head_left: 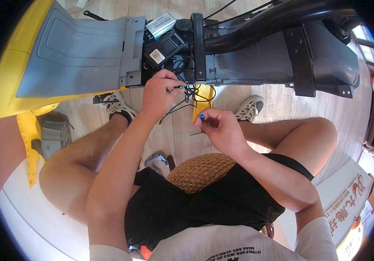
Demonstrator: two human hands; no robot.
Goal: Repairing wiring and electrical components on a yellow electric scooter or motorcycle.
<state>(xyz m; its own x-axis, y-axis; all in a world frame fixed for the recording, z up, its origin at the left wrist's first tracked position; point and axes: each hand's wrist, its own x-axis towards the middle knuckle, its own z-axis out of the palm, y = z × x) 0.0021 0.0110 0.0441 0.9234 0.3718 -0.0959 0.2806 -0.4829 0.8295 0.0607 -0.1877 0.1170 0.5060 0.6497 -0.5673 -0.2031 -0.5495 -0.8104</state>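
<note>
My left hand (pixel 161 95) pinches a small green-tipped cable connector (pixel 181 88) just below the opened compartment of a yellow and grey vehicle (pixel 76 56). My right hand (pixel 219 128), lower and to the right, holds a blue-tipped connector (pixel 202 116) between closed fingers. Loose black cables (pixel 191 96) dangle between and around my hands. Above my left hand, a black module with a white sticker (pixel 161 45) sits in the compartment beside a silver box (pixel 161 25). A black frame bar (pixel 199 48) crosses beside them.
My legs straddle a woven seat (pixel 200 172) on a plank floor. Behind my hands is a yellow piece (pixel 203 98). A grey metal object (pixel 54 135) lies left, another (pixel 156 162) between my legs. A printed white box (pixel 339 204) is at lower right.
</note>
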